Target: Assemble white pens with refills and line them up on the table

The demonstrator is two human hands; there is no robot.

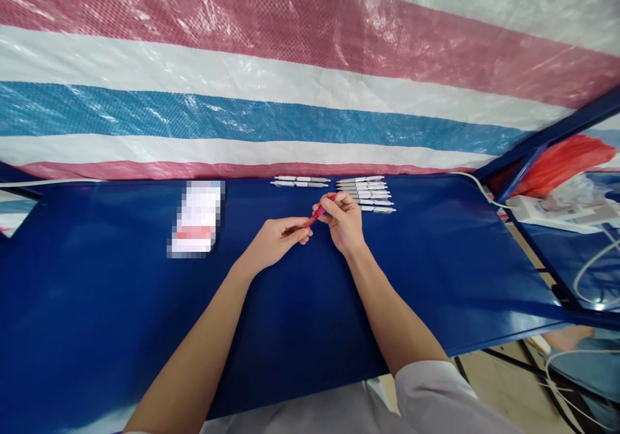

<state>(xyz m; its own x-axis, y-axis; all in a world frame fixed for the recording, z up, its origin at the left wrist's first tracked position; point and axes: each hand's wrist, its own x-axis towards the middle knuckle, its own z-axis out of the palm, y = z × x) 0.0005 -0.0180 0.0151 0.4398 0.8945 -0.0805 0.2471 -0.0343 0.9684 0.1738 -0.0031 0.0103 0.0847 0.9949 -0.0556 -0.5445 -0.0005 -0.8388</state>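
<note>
Both my hands meet over the middle of a blue table [121, 305] and hold one red pen [318, 212] between them. My left hand [277, 239] pinches its lower end with closed fingers. My right hand [345, 222] is curled round its upper end. Just beyond my right hand lie several white and grey pens [367, 194] in a neat row. Two more such pens [300, 181] lie to the left of that row, near the table's far edge.
A blurred white and red card [196, 218] lies on the table to the left. A striped red, white and blue tarp [290, 72] hangs behind. At right are a white power strip [547, 211], cables and a red plastic bag [564, 159].
</note>
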